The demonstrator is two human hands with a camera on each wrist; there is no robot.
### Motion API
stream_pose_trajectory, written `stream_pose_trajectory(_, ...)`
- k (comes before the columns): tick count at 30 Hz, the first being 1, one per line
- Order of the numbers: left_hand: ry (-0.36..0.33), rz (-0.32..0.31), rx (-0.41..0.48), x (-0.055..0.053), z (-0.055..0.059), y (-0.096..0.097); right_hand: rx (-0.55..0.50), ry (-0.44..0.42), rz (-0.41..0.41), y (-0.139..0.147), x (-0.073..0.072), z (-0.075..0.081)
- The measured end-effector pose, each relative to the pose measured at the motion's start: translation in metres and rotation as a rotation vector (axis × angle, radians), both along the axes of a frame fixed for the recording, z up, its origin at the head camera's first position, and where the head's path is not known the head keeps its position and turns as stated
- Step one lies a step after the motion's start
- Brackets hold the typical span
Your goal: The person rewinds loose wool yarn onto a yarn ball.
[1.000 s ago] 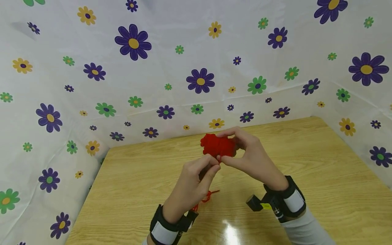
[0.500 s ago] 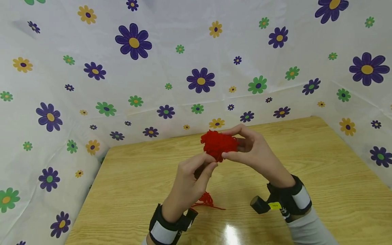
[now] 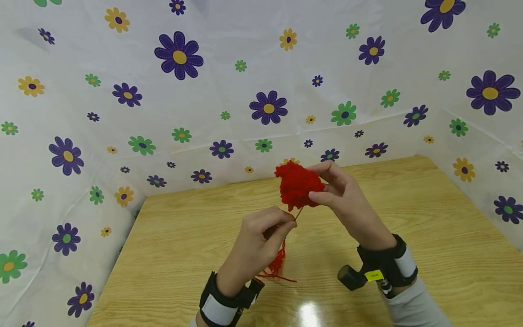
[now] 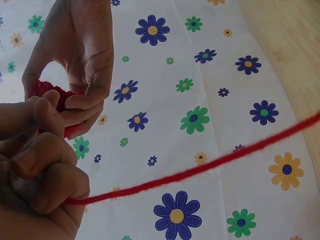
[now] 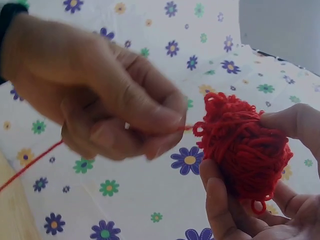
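Observation:
A small ball of red yarn, wound with loose loops sticking out, is held above the table by my right hand, thumb on the near side and fingers behind. To its lower left my left hand pinches the strand of yarn between thumb and fingertips. A short taut length runs from that pinch up to the ball in the head view. In the left wrist view the yarn strand leaves the curled fingers toward the right edge. The right wrist view shows the loops of the ball closely.
A loose tangle of red yarn lies on the wooden table below my left hand, its tail pointing right. White cloth printed with flowers stands behind the table and at both sides. Each wrist wears a strapped camera.
The ball has turned in my right hand and risen slightly to the right. My left hand has come away from it, drawing out a strand, and the tangle on the table has shifted.

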State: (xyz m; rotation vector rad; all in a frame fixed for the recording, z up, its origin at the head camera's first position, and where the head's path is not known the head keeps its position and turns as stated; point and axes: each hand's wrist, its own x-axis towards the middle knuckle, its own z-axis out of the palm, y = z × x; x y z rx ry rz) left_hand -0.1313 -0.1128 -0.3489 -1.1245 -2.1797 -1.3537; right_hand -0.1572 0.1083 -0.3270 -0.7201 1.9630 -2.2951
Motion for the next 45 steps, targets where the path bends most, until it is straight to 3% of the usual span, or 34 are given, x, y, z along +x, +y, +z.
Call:
stream_pose_trajectory(5, -0.009, 0.022, -0.034, -0.004, -0.002, -0.004, 0.003, 0.016, 0.127, 0.004, 0.002, 0.003)
stream_pose_trajectory(15, 0.015, 0.058, -0.051, -0.008, -0.001, -0.017, 0.131, 0.119, 0.396, 0.006, 0.003, 0.001)
stream_pose_trajectory(21, -0.025, 0.076, -0.027, -0.008, 0.001, -0.019, 0.197, 0.161, 0.479, 0.006, 0.003, 0.0)
stream_pose_trajectory(25, 0.002, 0.124, -0.021, -0.009, 0.002, -0.022, 0.264, 0.169, 0.511, 0.006, 0.005, 0.0)
stream_pose_trajectory(30, 0.032, 0.151, -0.012, -0.009, 0.003, -0.022, 0.351, 0.175, 0.493, 0.003, 0.007, 0.0)
stream_pose_trajectory(37, 0.039, 0.155, -0.006, -0.007, 0.005, -0.022, 0.424, 0.224, 0.364, 0.003, 0.004, -0.002)
stream_pose_trajectory(45, 0.036, 0.078, -0.014, -0.002, 0.006, -0.016, 0.557, 0.32, 0.156, -0.002, 0.002, -0.004)
